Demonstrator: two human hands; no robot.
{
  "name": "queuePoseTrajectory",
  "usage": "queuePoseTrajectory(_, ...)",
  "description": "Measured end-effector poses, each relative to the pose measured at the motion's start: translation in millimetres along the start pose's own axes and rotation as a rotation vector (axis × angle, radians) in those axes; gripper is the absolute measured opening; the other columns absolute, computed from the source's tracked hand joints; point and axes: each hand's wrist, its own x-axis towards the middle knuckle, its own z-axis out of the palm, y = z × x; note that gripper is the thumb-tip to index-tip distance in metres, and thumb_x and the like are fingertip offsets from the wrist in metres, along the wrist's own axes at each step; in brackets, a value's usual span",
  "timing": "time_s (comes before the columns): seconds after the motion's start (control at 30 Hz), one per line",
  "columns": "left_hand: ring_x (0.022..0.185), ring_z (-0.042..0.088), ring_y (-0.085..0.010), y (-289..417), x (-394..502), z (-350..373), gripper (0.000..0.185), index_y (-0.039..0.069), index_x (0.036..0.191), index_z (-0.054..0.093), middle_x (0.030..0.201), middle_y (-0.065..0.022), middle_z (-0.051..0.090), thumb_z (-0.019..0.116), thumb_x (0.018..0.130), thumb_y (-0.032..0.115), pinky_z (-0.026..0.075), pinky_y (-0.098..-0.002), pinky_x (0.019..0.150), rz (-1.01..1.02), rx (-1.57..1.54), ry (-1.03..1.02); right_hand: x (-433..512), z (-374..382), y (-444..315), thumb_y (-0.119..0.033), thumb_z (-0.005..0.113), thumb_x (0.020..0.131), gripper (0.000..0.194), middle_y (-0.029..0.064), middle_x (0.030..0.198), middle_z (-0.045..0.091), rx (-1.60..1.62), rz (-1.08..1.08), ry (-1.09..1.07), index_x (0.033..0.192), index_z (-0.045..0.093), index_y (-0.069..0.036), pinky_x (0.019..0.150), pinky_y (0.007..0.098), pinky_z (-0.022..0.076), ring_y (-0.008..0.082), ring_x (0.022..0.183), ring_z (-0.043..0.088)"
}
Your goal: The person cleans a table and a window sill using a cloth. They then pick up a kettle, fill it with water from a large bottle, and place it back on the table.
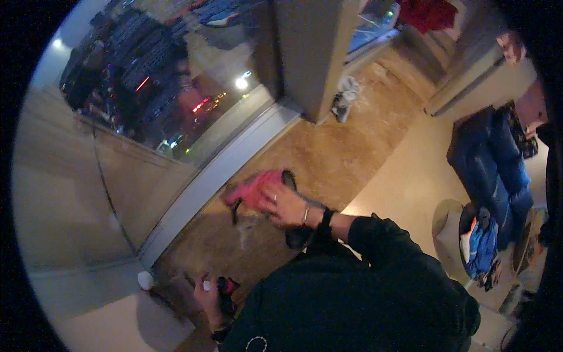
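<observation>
My right hand [288, 206], with a ring and a bracelet, lies over a blurred pink item [250, 193] with dark parts. The palm is flat against it and I cannot tell whether it is a cloth or a pouch. Under it runs a brown wooden ledge [325, 158] beside the window, with a pale smear [243, 235] near my hand. Lower left, my left hand [209, 297] is closed around a small dark object [226, 288] with white and reddish parts. Its kind is unclear, partly hidden by my fingers and dark sleeve.
A large window [145, 88] with a white lower frame [228, 171] borders the ledge. A post [308, 57] rises at its far end, near a crumpled grey-white item [346, 99]. At right stands a person in jeans [497, 163], by a round chair [444, 224] with blue clothing [481, 242].
</observation>
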Motion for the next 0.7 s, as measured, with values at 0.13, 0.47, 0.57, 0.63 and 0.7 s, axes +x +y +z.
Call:
queuePoseTrajectory(0.13, 0.082, 0.061, -0.0165, 41.2, 11.5, 30.0, 0.031, -0.001, 0.107, 0.066, 0.092, -0.0100, 0.068, 0.074, 0.080, 0.014, 0.049, -0.0302, 0.075, 0.171, 0.114, -0.110, -55.8, -19.5, -8.9, -0.030, 0.064, 0.077, 0.057, 0.0213, 0.136, 0.044, -0.061, -0.075, 0.052, 0.131, 0.051, -0.014, 0.101, 0.0532, 0.0381, 0.0412, 0.124, 0.043)
queuePoseTrajectory(0.47, 0.084, 0.062, -0.0145, 183.2, 52.9, 119.2, 0.028, -0.001, 0.106, 0.067, 0.095, -0.0110, 0.070, 0.072, 0.082, 0.012, 0.050, -0.0296, 0.076, 0.284, 0.236, -0.559, -141.3, -140.8, 116.2, -0.028, 0.064, 0.079, 0.043, 0.0163, 0.130, 0.051, -0.465, 0.700, 0.457, 0.119, 0.059, -0.015, 0.103, 0.0519, 0.0341, 0.0389, 0.124, 0.043)
queuePoseTrajectory(0.57, 0.084, 0.061, -0.0137, 198.8, 56.0, 143.9, 0.029, -0.001, 0.107, 0.067, 0.094, -0.0097, 0.069, 0.072, 0.082, 0.011, 0.049, -0.0288, 0.077, 0.379, 0.084, -0.666, -131.8, -95.5, 70.4, -0.027, 0.068, 0.073, 0.039, 0.0138, 0.125, 0.053, -0.438, 0.711, 0.533, 0.110, 0.062, -0.016, 0.095, 0.0531, 0.0373, 0.0358, 0.117, 0.046)
queuePoseTrajectory(0.63, 0.084, 0.060, -0.0117, 209.7, 52.9, 158.5, 0.027, -0.001, 0.107, 0.067, 0.093, -0.0051, 0.068, 0.071, 0.084, 0.012, 0.049, -0.0271, 0.076, 0.373, 0.060, -0.787, -119.9, -61.7, 21.3, -0.020, 0.071, 0.067, 0.045, 0.0109, 0.119, 0.054, -0.357, 0.574, 0.641, 0.112, 0.061, -0.017, 0.091, 0.0513, 0.0395, 0.0347, 0.109, 0.051)
queuePoseTrajectory(0.7, 0.085, 0.059, -0.0105, 219.5, 40.9, 167.2, 0.024, 0.000, 0.106, 0.067, 0.094, -0.0026, 0.066, 0.069, 0.086, 0.011, 0.048, -0.0257, 0.076, 0.389, 0.102, -0.828, -112.3, -30.6, -39.4, -0.025, 0.073, 0.068, 0.047, 0.0093, 0.120, 0.055, -0.303, 0.544, 0.489, 0.113, 0.061, -0.017, 0.091, 0.0478, 0.0393, 0.0309, 0.109, 0.052)
